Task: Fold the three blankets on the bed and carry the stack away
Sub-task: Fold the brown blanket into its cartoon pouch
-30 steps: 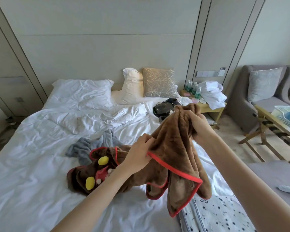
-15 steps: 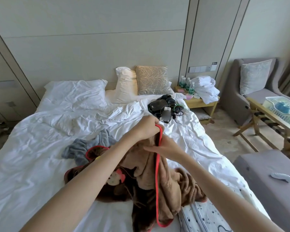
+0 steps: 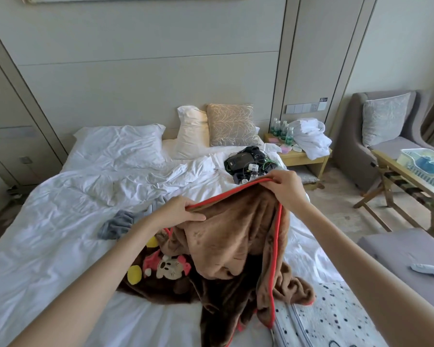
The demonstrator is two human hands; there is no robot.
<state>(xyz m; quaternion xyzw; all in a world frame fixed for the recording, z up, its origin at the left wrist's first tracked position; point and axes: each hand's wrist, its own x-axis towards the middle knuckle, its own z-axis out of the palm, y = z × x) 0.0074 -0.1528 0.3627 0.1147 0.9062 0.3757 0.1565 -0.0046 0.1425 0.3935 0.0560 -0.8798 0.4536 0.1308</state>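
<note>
A brown fleece blanket [image 3: 226,244] with red trim and a cartoon mouse print hangs over the white bed [image 3: 60,246]. My left hand [image 3: 183,211] pinches its red top edge at the left. My right hand [image 3: 283,186] grips the same edge at its corner, further back and to the right. The edge is stretched between both hands, and the blanket's lower part lies bunched on the bed. A crumpled grey blanket [image 3: 118,222] lies just left of my left hand. A white blanket with dark dots [image 3: 326,319] lies at the bed's near right corner, partly under the brown one.
Black devices with cables [image 3: 248,162] lie on the bed behind my right hand. Pillows [image 3: 231,125] lean on the headboard. A nightstand [image 3: 303,156] holds bottles and white towels. To the right stand an armchair [image 3: 376,136], a wooden rack with a tray [image 3: 411,171] and a grey bench [image 3: 406,254].
My hands were close together on the trim; they have drawn apart, stretching the red edge out. The left moved left and down, the right moved up and to the right.
</note>
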